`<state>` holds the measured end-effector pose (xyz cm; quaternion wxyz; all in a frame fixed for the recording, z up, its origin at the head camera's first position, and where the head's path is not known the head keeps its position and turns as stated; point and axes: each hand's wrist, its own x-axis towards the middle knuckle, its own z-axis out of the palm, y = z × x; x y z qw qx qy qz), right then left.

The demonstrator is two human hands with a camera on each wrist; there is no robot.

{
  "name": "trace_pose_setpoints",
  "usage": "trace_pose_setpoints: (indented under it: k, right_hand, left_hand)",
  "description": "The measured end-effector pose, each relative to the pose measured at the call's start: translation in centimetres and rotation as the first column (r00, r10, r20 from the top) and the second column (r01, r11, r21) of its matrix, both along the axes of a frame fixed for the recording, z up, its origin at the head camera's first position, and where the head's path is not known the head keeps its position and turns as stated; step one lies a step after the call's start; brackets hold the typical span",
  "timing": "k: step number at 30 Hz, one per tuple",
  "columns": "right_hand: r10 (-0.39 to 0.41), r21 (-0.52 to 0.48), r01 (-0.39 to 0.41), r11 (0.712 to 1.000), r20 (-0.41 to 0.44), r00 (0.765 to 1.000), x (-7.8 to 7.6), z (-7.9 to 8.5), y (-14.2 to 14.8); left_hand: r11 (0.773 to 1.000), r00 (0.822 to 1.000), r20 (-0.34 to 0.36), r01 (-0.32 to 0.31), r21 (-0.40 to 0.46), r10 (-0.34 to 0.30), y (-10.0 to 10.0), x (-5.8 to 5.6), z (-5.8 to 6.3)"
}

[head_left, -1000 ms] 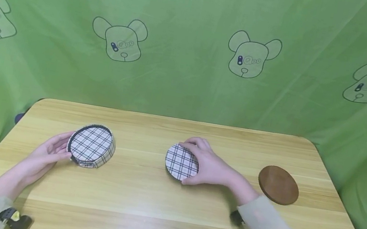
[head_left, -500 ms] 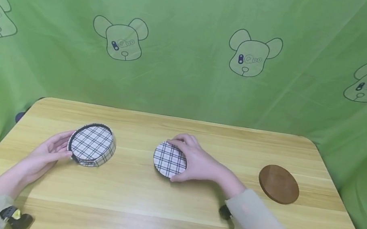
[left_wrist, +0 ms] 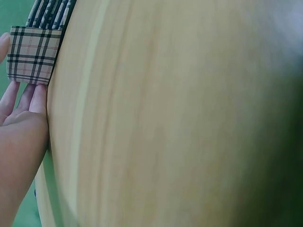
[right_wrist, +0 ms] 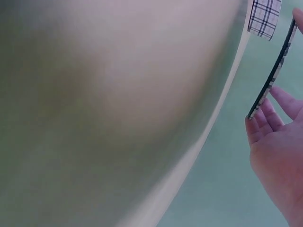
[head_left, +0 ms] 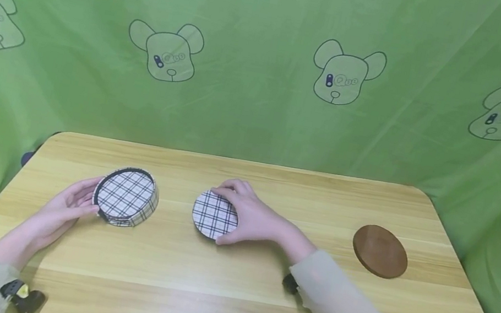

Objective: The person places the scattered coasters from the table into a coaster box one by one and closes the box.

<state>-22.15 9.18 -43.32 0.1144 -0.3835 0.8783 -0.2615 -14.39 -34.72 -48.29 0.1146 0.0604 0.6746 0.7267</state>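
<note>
A plaid round coaster holder [head_left: 147, 210] with a dark rim stands at the table's left, a plaid coaster facing up inside it. My left hand [head_left: 67, 208] grips its left side, thumb at the near edge. The left wrist view shows the edges of several stacked coasters [left_wrist: 49, 14] beside the holder's plaid wall [left_wrist: 33, 54]. Near the table's middle, my right hand [head_left: 252, 218] holds a thin plaid round coaster [head_left: 212, 217] by its edge, thumb near and fingers far. In the right wrist view this coaster [right_wrist: 273, 71] appears edge-on, raised off the table.
A brown round disc [head_left: 379, 251] lies flat at the right of the wooden table [head_left: 184, 301]. Green cloth [head_left: 251, 95] with bear-head outlines hangs behind the table and at both sides.
My right hand has moved left with the plaid coaster, closer to the holder. The left hand and the holder have stayed in place.
</note>
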Motion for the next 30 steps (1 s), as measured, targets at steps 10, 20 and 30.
trace_pose_setpoints:
  k: [10, 20, 30]
  right_hand:
    - [0.051, 0.000, -0.051, 0.999, 0.001, 0.999, -0.3, 0.2, -2.6]
    - [0.097, 0.020, -0.097, 0.995, -0.010, 0.995, -0.2, 0.0, -5.1]
    - [0.126, 0.030, -0.125, 0.992, -0.008, 0.992, 0.3, 0.1, -7.4]
  left_hand:
    - [1.000, 1.000, -0.006, 0.008, 0.013, -0.008, 0.0, 0.0, -0.1]
    - [1.000, 1.000, -0.002, -0.001, -0.011, 0.001, -0.1, 0.0, 0.0]
    - [1.000, 1.000, -0.005, -0.004, -0.009, 0.004, 0.0, 0.0, 0.0]
